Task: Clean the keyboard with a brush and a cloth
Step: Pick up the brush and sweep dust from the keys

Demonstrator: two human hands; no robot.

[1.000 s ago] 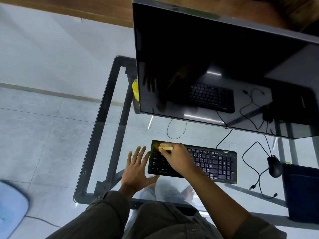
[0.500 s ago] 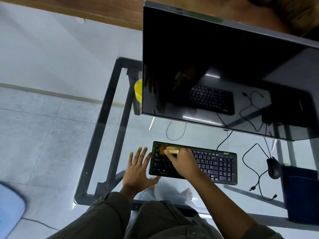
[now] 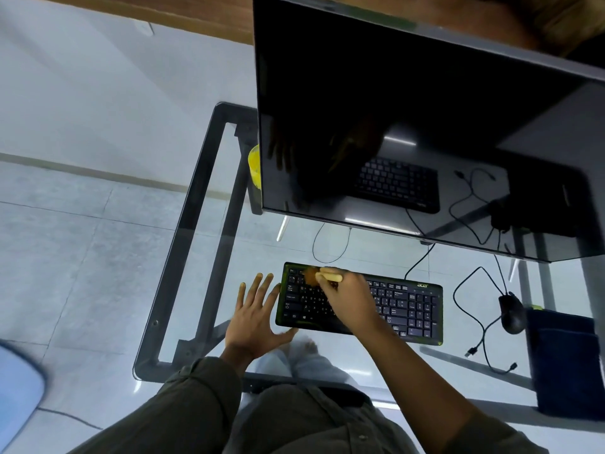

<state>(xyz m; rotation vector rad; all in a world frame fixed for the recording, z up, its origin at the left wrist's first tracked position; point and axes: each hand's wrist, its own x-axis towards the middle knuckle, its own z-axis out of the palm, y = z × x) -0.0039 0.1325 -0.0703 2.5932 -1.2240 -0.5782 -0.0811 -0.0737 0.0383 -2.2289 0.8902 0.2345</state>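
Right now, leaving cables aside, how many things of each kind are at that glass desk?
Monitor: 1
Keyboard: 1
Mouse: 1
Brush, held by the right hand: 1
Dark blue item at the right edge: 1
Yellow item, half hidden behind the monitor: 1
Total: 6

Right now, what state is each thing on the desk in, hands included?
keyboard, flat on the glass table, top-left keys under the brush
brush, gripped by the right hand, bristles on the keys
left hand, fingers spread flat beside the keyboard's left end
monitor, screen dark
mouse, untouched right of the keyboard
dark blue cloth, untouched at the table's right edge
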